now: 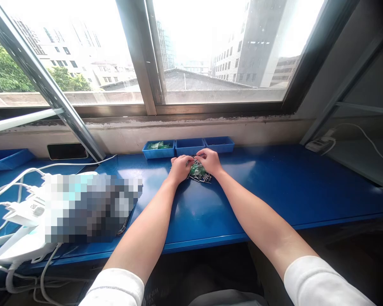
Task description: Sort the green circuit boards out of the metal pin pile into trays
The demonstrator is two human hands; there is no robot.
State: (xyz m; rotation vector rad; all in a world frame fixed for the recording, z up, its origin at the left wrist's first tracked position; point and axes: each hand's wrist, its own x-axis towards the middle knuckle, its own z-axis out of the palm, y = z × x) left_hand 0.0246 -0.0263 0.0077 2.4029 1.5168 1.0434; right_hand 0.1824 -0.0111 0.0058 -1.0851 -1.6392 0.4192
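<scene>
A pile of small green parts [198,172] is gripped by both the left hand [179,168] and right hand [210,161] on the blue tabletop [274,187], just before three blue trays [188,146].

Blue table [274,191], green-black parts [198,172]

This looks like a small workshop for putting little parts together. Just past the fingers [191,160], three blue bins [188,146] line a blue workbench [274,187]. White chargers [22,212] lie far left of them.
</scene>
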